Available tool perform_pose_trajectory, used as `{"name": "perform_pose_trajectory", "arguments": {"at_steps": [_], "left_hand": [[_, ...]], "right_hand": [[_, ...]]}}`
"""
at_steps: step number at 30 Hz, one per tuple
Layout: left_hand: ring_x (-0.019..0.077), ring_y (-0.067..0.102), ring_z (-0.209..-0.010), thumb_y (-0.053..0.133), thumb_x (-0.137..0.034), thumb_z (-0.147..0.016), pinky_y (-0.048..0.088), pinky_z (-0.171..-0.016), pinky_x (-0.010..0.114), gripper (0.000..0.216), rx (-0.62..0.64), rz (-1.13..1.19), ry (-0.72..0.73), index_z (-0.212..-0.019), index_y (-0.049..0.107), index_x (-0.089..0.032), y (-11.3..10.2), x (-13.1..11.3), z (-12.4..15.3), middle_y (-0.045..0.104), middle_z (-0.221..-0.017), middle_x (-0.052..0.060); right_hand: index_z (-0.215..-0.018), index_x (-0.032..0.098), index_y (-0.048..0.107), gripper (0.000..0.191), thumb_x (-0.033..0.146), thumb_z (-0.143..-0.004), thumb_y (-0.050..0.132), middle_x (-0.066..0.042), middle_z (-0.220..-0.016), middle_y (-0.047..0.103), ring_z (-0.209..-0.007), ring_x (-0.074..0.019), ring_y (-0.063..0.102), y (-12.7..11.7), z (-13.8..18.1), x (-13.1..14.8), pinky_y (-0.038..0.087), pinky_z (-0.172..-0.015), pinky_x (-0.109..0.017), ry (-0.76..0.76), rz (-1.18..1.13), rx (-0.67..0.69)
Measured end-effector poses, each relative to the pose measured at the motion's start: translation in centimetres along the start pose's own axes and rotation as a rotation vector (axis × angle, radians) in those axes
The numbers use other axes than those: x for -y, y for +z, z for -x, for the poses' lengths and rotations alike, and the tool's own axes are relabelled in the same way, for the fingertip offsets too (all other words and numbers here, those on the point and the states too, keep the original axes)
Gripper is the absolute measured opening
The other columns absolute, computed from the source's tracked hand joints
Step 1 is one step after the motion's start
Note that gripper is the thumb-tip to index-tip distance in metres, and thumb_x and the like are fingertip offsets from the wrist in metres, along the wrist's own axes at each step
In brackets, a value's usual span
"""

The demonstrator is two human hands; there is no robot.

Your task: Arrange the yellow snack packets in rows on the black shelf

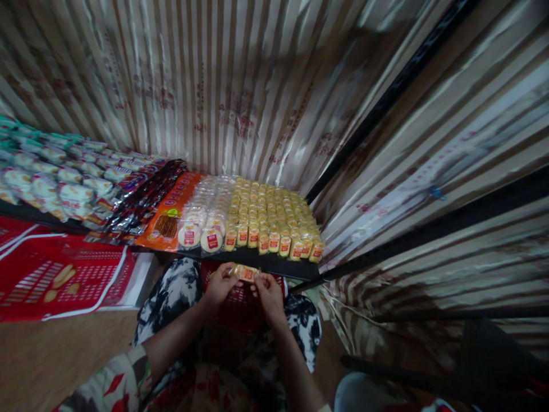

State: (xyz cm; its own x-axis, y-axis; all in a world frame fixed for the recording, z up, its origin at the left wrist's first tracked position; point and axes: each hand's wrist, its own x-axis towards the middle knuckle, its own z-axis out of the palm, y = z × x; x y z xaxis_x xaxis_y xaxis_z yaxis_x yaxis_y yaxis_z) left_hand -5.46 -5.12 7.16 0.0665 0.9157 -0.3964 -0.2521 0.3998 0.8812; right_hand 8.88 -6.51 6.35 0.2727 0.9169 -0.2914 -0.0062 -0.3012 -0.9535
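Between my two hands is a small wrapped snack cake, yellow with an orange-red label. The fingers of my left hand pinch its left end, and those of my right hand pinch the right end. It is held level above a red basket between my knees, whose inside is mostly hidden by my arms. Just beyond my hands, rows of similar yellow wrapped cakes stand on a black shelf. Left of them are stacked round white wrapped cakes.
An orange snack packet, dark red shiny packets and many white wrapped packs continue along the shelf leftward. A red basket holding several yellowish pieces stands at left. Striped plastic sheeting hangs behind; black posts slant at right.
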Motion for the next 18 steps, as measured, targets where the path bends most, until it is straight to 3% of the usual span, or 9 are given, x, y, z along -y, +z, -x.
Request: {"name": "perform_pose_trajectory", "arguments": {"at_steps": [3, 5, 8, 10, 13, 18], "left_hand": [[0.0098, 0.060, -0.060, 0.059, -0.015, -0.072, 0.040, -0.046, 0.017, 0.038, -0.050, -0.116, 0.056, -0.109, 0.048, -0.014, 0.2, -0.5, -0.4, 0.062, -0.088, 0.003], [0.0093, 0.059, -0.060, 0.055, -0.012, -0.074, 0.042, -0.050, 0.018, 0.040, -0.069, -0.237, 0.131, -0.112, 0.048, -0.015, 0.2, -1.1, -0.6, 0.061, -0.081, 0.000], [0.0092, 0.057, -0.062, 0.053, -0.010, -0.073, 0.045, -0.061, 0.020, 0.042, -0.079, -0.465, 0.279, -0.114, 0.048, -0.017, 0.2, -2.5, -0.8, 0.060, -0.078, -0.002], [0.0097, 0.057, -0.064, 0.052, -0.009, -0.072, 0.046, -0.068, 0.022, 0.042, -0.064, -0.626, 0.367, -0.113, 0.050, -0.017, 0.3, -3.4, -1.0, 0.060, -0.081, -0.002], [0.0102, 0.056, -0.067, 0.049, -0.007, -0.072, 0.046, -0.073, 0.025, 0.041, -0.008, -0.782, 0.485, -0.111, 0.053, -0.018, 0.5, -4.5, -1.6, 0.061, -0.091, 0.001], [0.0118, 0.056, -0.069, 0.047, -0.007, -0.074, 0.047, -0.074, 0.026, 0.043, 0.027, -0.853, 0.565, -0.116, 0.053, -0.017, 1.4, -5.6, -2.6, 0.058, -0.100, 0.005]], "right_hand": [[-0.078, 0.019, 0.053, 0.037, 0.055, -0.068, 0.057, 0.002, -0.054, 0.059, -0.044, -0.0130, 0.052, 0.2, 0.3, -0.1, 0.042, -0.043, -0.023, 0.000, 0.101, 0.035], [-0.080, 0.019, 0.055, 0.031, 0.050, -0.072, 0.054, -0.001, -0.061, 0.062, -0.050, -0.0152, 0.057, 0.1, 0.6, 0.2, 0.046, -0.050, -0.026, -0.077, 0.234, -0.003], [-0.093, 0.018, 0.058, 0.027, 0.038, -0.076, 0.053, -0.008, -0.086, 0.064, -0.071, -0.0193, 0.062, 0.0, 1.0, 1.1, 0.050, -0.066, -0.031, -0.339, 0.489, -0.192], [-0.104, 0.018, 0.057, 0.029, 0.032, -0.080, 0.050, -0.011, -0.100, 0.060, -0.087, -0.0215, 0.060, 0.1, 1.0, 1.7, 0.049, -0.076, -0.034, -0.534, 0.611, -0.249], [-0.114, 0.020, 0.054, 0.033, 0.027, -0.083, 0.046, -0.011, -0.112, 0.055, -0.103, -0.0214, 0.055, 0.6, 0.6, 2.3, 0.047, -0.086, -0.035, -0.697, 0.704, -0.152], [-0.126, 0.017, 0.043, 0.046, 0.024, -0.082, 0.046, -0.012, -0.120, 0.051, -0.106, -0.0233, 0.053, 2.4, -0.9, 2.4, 0.047, -0.087, -0.036, -0.701, 0.796, -0.103]]}}
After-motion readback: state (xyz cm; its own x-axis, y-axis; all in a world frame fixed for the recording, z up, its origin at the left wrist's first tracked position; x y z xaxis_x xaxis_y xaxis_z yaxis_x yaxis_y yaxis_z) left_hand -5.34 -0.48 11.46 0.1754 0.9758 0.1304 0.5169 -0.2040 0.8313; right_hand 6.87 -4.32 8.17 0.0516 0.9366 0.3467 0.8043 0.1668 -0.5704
